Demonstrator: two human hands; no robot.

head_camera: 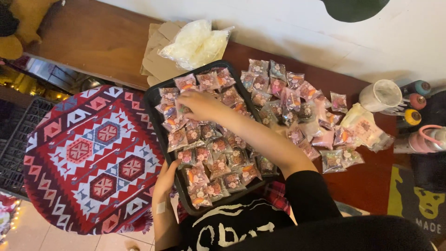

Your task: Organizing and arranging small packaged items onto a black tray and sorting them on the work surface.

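A black tray (155, 122) lies across my lap, filled with several small clear packets of pink and orange sweets (217, 163). My right hand (197, 104) reaches across it to the far left side and pinches one small packet (184, 109) there. My left hand (163, 182) grips the tray's near left edge, thumb on the rim. A small plaster is stuck on that wrist.
A loose heap of the same packets (297, 104) covers the brown table (97, 39). A clear bag of white stuff (195, 44) rests on flat cardboard at the back. A red patterned stool (90, 158) stands left. Cups and bottles (404, 114) crowd the right.
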